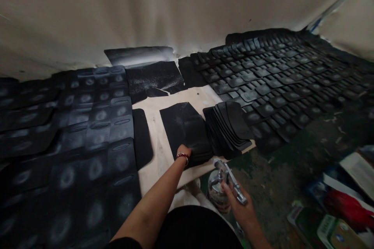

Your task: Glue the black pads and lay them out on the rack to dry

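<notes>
My left hand (pixel 184 151), with a beaded bracelet at the wrist, is closed at the near edge of a stack of black sheets (pixel 187 126). Its fingertips are partly hidden, but they grip that edge. In my right hand (pixel 238 198) is a silver spray gun (pixel 230 181) with a metal cup (pixel 216 192) hanging below it, pointed up and to the left. Just right of the stack, a fanned pile of black pieces (pixel 230 124) lies on the pale wooden board (pixel 156 140). A single black piece (pixel 142 138) rests at the board's left side.
Overlapping black pieces with whitish spots (pixel 101 134) cover the left side. More rows of dark pieces (pixel 277 81) spread to the right. Behind stands a pale draped wall (pixel 146 7). A green container (pixel 309 225) and a red item (pixel 347 206) lie at the lower right.
</notes>
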Available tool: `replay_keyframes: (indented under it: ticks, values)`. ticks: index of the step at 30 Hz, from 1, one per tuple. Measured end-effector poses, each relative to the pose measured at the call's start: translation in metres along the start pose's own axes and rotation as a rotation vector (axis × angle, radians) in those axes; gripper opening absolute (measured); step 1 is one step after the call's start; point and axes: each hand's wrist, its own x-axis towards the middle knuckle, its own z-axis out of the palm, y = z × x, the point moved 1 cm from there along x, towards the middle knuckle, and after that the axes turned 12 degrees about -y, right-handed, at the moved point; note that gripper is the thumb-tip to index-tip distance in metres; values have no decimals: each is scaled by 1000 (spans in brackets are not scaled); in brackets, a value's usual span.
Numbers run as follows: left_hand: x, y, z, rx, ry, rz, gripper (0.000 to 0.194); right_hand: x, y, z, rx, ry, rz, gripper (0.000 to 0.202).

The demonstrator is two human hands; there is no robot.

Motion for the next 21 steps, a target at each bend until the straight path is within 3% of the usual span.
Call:
replay_keyframes:
  ticks: [5, 12, 17, 21]
  values:
    - [1, -2, 1, -14, 6, 3, 12, -3, 7, -8, -7, 28, 6, 46]
    - [-6, -3, 1, -47, 18, 24, 11, -6, 5, -7, 29, -51, 43, 40]
    - [-12, 0, -1, -50, 22, 18, 11, 3, -5, -5, -13, 8, -23, 39]
    - [-15, 3, -3, -32, 27, 7, 8, 4, -4, -13, -29, 40, 14, 42]
